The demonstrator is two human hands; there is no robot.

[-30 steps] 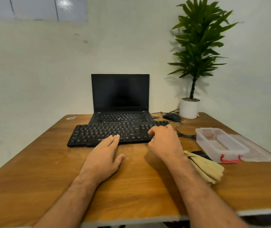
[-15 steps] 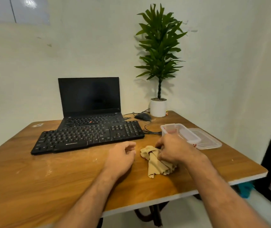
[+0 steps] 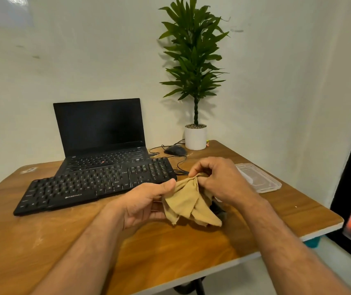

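Tan cloth (image 3: 191, 204) is up off the desk (image 3: 42, 241), bunched between both your hands, just in front of the right end of the keyboard (image 3: 97, 186). Your right grip (image 3: 220, 180) is pinched on the gathered top of it, fingertips curled tight on the fabric. Your left grip (image 3: 146, 202) is clamped on the left edge, thumb on top, fingers underneath. Loose folds fan out from the right pinch and hang toward you, so the long axis runs from that pinch down and near; tips are close to the desk, can't tell if they touch. Relation that matters: both holds sit at the top of the cloth, close together, left one lower and nearer you, right one higher and farther. My read: you're opening the cloth out, which needs the two holds pulled apart sideways. Keyboard is just behind the left grip, clear lid (image 3: 257, 177) just beyond the right one, so keep the spread low and toward you. Something dark lies on the desk under the cloth, can't tell what. Laptop (image 3: 100, 128), mouse (image 3: 175, 150) and potted plant (image 3: 194, 67) sit at the back, well apart
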